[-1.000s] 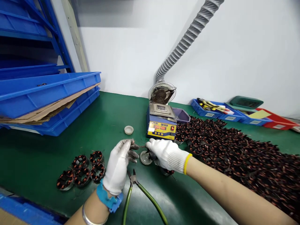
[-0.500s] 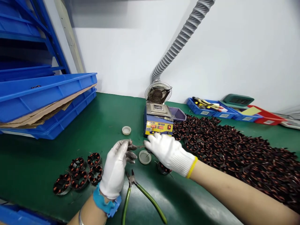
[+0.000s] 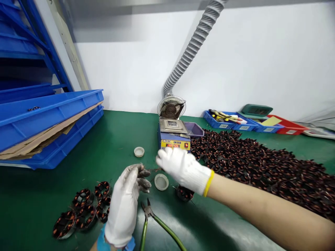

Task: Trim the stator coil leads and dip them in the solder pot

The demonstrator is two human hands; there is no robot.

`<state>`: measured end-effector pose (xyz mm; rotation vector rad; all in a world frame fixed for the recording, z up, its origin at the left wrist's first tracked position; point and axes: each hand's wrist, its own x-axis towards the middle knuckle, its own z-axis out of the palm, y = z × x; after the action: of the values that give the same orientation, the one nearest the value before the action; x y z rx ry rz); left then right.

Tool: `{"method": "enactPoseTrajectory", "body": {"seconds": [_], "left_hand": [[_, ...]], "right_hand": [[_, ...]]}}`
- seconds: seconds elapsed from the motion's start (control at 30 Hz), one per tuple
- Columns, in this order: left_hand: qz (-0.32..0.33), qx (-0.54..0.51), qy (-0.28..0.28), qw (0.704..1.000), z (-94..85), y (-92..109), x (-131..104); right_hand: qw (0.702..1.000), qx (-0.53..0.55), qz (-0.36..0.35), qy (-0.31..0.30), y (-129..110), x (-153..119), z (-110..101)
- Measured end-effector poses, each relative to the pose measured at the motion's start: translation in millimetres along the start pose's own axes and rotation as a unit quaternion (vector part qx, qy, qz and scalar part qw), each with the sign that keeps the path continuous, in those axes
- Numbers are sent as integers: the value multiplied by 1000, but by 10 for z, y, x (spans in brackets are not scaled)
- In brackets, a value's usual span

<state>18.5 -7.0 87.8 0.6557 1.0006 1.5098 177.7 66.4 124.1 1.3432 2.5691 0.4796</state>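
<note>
My left hand [image 3: 127, 202], in a white glove with dark-stained fingertips, pinches one end of a thin brownish wire [image 3: 155, 169]. The wire runs across to my right hand [image 3: 180, 169], whose gloved fingers are closed around its other end. Just below the wire sits a small round white dish [image 3: 161, 182]. A wound copper coil ring [image 3: 184, 194] rests on the table under my right wrist. Green-handled cutting pliers [image 3: 148, 211] lie with jaws apart between my hands, nearer to me. Several more coil rings [image 3: 83, 198] stand grouped left of my left hand.
A solder pot [image 3: 174, 136] with a lit display stands behind my hands, under a grey duct [image 3: 193, 48]. A second white dish [image 3: 139, 151] is left of it. Many coil parts [image 3: 251, 167] cover the right side. Blue trays [image 3: 78, 108] are stacked at left; tool bins [image 3: 222, 120] line the back.
The view has tilted up and shifted slightly, so the table things appear lower. Both hands keep the wire between them; my right hand has turned a little, its fingers closed more tightly together.
</note>
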Motion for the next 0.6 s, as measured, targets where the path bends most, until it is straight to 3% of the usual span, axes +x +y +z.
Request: {"method": "enactPoseTrajectory", "body": {"seconds": [0.13,0.27,0.47,0.6], "left_hand": [[-19,1,-2,1000,1,-25,-44],[-31,17,-14,999,-6,-84,-28],[-28,24,1,999,10,-108,10],[-37,-7,14,999,78,-70,-57]], "right_hand": [[994,-42,98,20,681,363,-282],[977,-45,209,10,1236,849,-283],[974,-26,223,-8,1360,1149,44],[969,9,246,7,1463,1130,57]]}}
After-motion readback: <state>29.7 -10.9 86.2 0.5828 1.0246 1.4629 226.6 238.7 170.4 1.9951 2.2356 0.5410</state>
